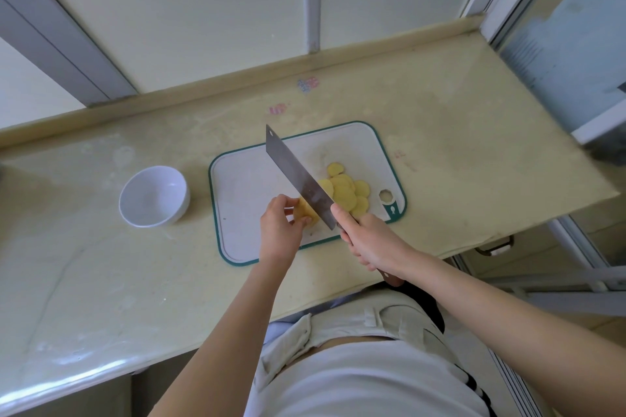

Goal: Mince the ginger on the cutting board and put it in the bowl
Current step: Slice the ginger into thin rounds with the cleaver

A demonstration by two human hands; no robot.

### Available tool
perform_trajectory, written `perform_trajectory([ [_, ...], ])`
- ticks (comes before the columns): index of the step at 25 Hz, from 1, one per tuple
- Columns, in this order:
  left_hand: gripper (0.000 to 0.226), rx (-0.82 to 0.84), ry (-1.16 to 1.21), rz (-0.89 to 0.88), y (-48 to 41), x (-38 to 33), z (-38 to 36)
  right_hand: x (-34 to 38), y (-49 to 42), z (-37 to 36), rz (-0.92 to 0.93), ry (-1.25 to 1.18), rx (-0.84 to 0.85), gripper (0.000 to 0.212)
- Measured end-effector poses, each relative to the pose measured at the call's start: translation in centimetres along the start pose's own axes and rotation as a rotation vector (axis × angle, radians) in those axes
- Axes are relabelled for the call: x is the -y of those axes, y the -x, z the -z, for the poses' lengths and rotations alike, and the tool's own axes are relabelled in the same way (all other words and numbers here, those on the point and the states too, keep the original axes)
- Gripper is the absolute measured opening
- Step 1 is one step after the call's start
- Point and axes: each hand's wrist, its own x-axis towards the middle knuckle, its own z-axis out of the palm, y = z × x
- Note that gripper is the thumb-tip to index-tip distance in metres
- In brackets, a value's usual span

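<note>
Yellow ginger slices (345, 195) lie centre-right on the cutting board (244, 179); my left hand (279, 232) pinches the ginger stub (306, 211), my right hand (371, 242) grips the cleaver (298, 178). Slicing step; finer cross-cuts needed next, I judge.

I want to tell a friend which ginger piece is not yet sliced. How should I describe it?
Find the white, green-rimmed cutting board on the beige counter. A cleaver crosses it; the unsliced ginger piece sits just left of the blade, held by the left hand. Unlike the flat round slices piled right of the blade, it is one lump.
</note>
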Motion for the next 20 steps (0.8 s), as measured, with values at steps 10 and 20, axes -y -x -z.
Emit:
perform_trajectory([
  [10,0.021,0.030,-0.071,0.004,-0.2,-0.9,0.3,0.5,0.2,-0.2,-0.005,0.134,-0.034,0.059],
  [20,0.021,0.046,-0.117,-0.078,-0.1,-0.6,0.1,3.0,-1.4,-0.6,-0.067,0.149,-0.031,0.062],
])
